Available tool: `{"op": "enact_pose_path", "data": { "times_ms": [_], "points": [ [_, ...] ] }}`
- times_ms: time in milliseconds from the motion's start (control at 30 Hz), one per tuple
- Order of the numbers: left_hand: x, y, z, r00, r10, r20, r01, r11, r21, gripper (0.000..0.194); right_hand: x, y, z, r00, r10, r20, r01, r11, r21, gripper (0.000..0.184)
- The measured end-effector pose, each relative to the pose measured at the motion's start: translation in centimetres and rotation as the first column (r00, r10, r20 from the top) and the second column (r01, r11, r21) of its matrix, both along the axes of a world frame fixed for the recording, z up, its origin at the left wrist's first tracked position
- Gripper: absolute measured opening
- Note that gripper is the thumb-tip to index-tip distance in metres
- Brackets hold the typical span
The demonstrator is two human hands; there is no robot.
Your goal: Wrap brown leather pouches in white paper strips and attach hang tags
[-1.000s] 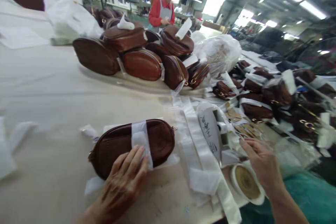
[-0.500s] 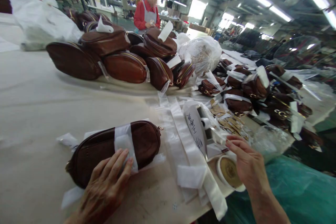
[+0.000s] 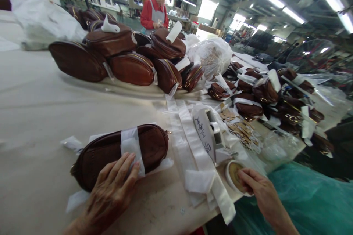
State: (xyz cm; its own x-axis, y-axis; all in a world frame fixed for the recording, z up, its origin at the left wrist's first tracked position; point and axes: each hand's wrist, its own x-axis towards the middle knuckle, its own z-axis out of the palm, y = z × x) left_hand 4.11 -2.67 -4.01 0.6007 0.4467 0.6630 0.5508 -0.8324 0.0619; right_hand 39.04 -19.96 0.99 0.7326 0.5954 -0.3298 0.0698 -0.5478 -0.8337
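Observation:
My left hand (image 3: 114, 183) lies with its fingers stretched out on a white wrapping strip (image 3: 129, 136) around a dark brown leather pouch (image 3: 154, 147). The pouch rests on its side on the pale table. At the table's front edge my right hand (image 3: 255, 181) has its fingertips pressed together over a round, white-rimmed thing with a tan face (image 3: 234, 172). Whether anything is between those fingertips is hidden. Just behind it stands a grey tape dispenser (image 3: 204, 132) with handwriting on its side.
Loose white strips (image 3: 193, 147) lie between the pouch and the dispenser. Brown pouches (image 3: 132, 69) are piled at the back, more (image 3: 248, 106) at right. Tan tags with strings (image 3: 245, 132) lie behind the dispenser. Green plastic (image 3: 311, 198) hangs at right. A person in red (image 3: 149, 14) stands beyond.
My right hand has moved down and toward me, from beside the tape dispenser to the round tan-faced thing. My left hand stays on the strip around the pouch.

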Motion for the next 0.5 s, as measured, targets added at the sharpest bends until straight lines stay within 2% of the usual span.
{"op": "enact_pose_path", "data": {
  "times_ms": [200, 333, 400, 500],
  "points": [
    [-0.1, 0.0, -0.3, 1.000, 0.007, 0.003, -0.007, 1.000, 0.028, 0.026, 2.6, 1.2, 0.0, 0.939, 0.147, 0.311, -0.098, 0.981, -0.170, 0.037],
    [-0.3, 0.0, -0.8, 1.000, 0.005, 0.019, -0.005, 1.000, 0.018, 0.029, 2.7, 1.5, 0.3, 0.838, 0.281, 0.467, -0.102, 0.923, -0.372, 0.035],
    [-0.3, 0.0, -1.0, 1.000, -0.002, 0.017, 0.001, 1.000, 0.018, 0.029, 2.3, 0.7, 1.0, 0.719, 0.383, 0.580, -0.100, 0.883, -0.459, 0.033],
    [-0.4, 0.0, -1.1, 1.000, 0.016, 0.002, -0.016, 0.999, 0.029, 0.028, 1.2, -1.0, 2.5, 0.402, 0.562, 0.722, -0.190, 0.823, -0.535, 0.029]
  ]
}}
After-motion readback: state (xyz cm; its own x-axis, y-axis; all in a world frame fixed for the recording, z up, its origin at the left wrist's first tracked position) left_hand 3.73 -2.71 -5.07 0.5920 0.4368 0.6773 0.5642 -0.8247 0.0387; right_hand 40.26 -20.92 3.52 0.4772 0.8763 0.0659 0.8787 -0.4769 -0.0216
